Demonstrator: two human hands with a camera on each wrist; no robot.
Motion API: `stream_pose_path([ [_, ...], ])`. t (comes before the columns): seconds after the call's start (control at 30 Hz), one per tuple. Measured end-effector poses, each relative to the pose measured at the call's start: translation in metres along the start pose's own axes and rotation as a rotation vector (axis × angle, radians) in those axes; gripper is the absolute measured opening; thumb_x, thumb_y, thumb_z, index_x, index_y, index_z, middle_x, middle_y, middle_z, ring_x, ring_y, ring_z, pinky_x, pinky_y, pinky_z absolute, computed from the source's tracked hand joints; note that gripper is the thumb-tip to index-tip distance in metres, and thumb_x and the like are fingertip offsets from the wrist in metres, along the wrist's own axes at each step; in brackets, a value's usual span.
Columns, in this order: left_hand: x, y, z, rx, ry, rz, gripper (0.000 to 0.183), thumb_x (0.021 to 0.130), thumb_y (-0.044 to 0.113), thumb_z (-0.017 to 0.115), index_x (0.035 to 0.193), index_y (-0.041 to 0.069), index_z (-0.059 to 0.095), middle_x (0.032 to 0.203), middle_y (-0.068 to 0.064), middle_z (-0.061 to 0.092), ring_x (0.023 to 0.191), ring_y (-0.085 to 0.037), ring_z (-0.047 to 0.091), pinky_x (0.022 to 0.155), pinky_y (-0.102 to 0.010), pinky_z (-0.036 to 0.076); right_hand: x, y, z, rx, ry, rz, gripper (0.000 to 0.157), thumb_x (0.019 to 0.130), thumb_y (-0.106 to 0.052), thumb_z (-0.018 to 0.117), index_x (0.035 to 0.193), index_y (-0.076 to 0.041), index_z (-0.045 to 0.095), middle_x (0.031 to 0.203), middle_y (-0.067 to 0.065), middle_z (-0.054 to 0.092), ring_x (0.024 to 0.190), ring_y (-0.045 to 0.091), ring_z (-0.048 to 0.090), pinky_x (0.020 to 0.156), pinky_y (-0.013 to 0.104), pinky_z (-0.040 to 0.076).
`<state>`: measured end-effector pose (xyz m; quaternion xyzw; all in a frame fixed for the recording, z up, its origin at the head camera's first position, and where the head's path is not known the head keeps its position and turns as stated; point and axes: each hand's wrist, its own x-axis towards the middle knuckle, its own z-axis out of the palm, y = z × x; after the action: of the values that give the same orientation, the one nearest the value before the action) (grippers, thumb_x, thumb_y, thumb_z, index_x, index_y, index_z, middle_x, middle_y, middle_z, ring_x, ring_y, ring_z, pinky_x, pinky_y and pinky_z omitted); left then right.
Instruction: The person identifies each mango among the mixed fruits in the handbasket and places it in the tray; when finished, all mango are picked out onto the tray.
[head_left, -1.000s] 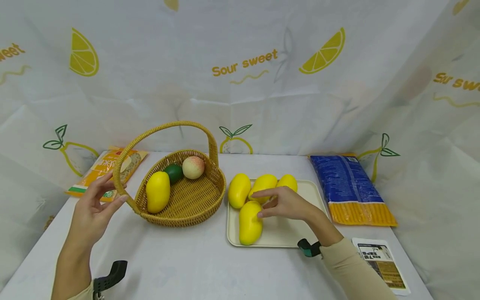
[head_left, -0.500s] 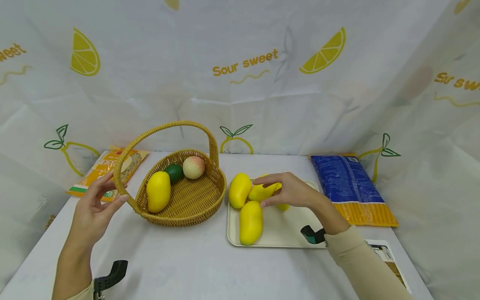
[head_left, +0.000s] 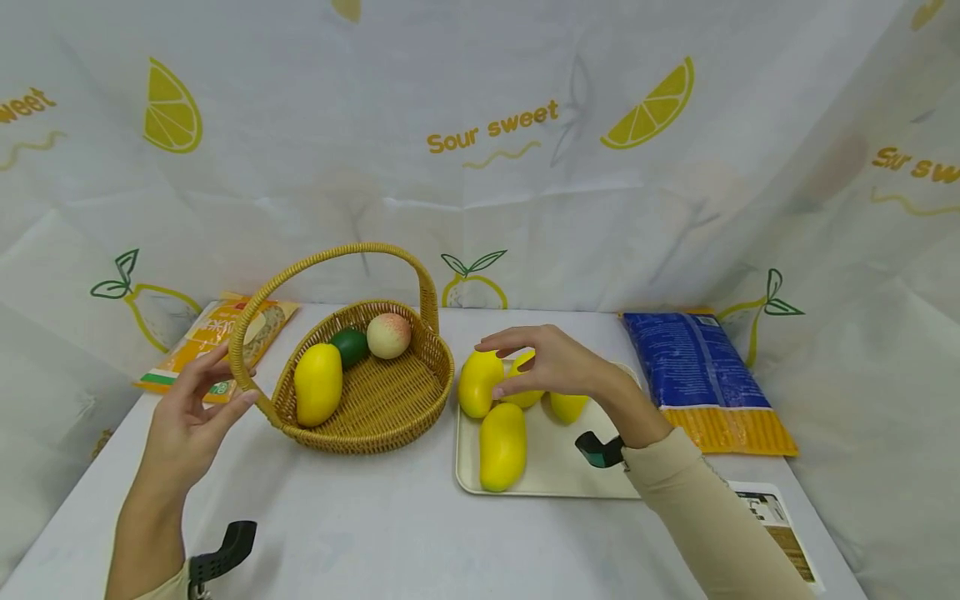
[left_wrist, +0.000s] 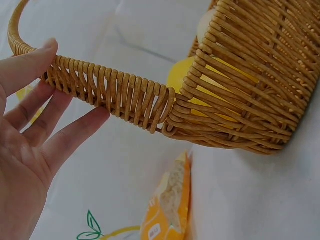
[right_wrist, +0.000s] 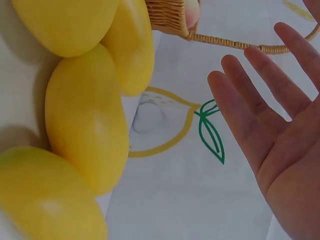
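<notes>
My left hand point(head_left: 180, 429) holds the wicker basket's handle point(left_wrist: 117, 87) near its left base, thumb on one edge and fingers on the other. Inside the basket point(head_left: 390, 392) lie a yellow mango point(head_left: 317, 385), a dark green oval fruit point(head_left: 349, 348) and a pale peach point(head_left: 388, 336). To the right, my right hand point(head_left: 558, 360) hovers over the mangoes on a cream tray point(head_left: 577, 467), its fingers spread and nothing in them. One mango point(head_left: 502, 447) lies at the front; others, the left mango point(head_left: 477, 387) among them, sit behind, partly covered by the hand.
An orange food packet point(head_left: 266, 327) lies behind the left hand. Right of the tray is a blue and yellow bag point(head_left: 693, 367), with a white printed packet point(head_left: 787, 542) nearer, partly under the right sleeve. A printed white cloth point(head_left: 495, 208) hangs behind the table.
My right hand has risen away from the front mango and shifted back and left over the rear mangoes. My left hand stays at the basket handle; the fruit has not moved.
</notes>
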<state>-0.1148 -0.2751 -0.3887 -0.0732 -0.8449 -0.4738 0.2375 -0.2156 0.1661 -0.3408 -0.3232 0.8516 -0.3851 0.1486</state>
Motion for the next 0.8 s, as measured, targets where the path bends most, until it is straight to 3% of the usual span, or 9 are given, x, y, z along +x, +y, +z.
stream_pose_path([
  [0.13,-0.001,0.000,0.000,-0.006,-0.001,-0.002,0.077,0.086,-0.017,0.068,0.154,0.009,0.043,0.119,0.028,0.054,0.112,0.012,0.054,0.079,0.001,0.051,0.012,-0.005,0.008,0.014,-0.018,-0.009,0.059,0.083,-0.029,0.086,0.137,-0.021,0.066,0.144,0.001,0.063,0.126,0.034,0.061,0.099,0.051,0.060],
  [0.4,0.000,0.001,0.001,-0.003,0.007,0.014,0.077,0.085,-0.019,0.069,0.153,0.008,0.044,0.120,0.027,0.056,0.111,0.011,0.054,0.078,0.000,0.052,0.039,-0.019,0.026,0.006,-0.076,-0.037,0.060,0.084,-0.033,0.085,0.139,-0.027,0.063,0.143,-0.003,0.062,0.126,0.023,0.061,0.093,0.029,0.061],
  [0.57,0.002,0.000,0.002,-0.007,0.007,0.019,0.077,0.085,-0.019,0.069,0.153,0.008,0.045,0.119,0.026,0.056,0.111,0.011,0.055,0.078,0.000,0.052,0.058,-0.028,0.035,0.007,-0.094,-0.091,0.060,0.083,-0.033,0.086,0.138,-0.025,0.064,0.139,-0.004,0.064,0.119,0.017,0.058,0.090,0.023,0.060],
  [0.8,0.001,-0.001,0.002,-0.013,0.016,0.041,0.078,0.082,-0.022,0.069,0.151,0.005,0.046,0.117,0.025,0.058,0.109,0.011,0.056,0.078,0.000,0.052,0.086,-0.046,0.048,-0.080,-0.116,-0.113,0.066,0.082,-0.039,0.086,0.140,-0.024,0.061,0.134,-0.002,0.067,0.117,0.012,0.060,0.104,0.035,0.054],
])
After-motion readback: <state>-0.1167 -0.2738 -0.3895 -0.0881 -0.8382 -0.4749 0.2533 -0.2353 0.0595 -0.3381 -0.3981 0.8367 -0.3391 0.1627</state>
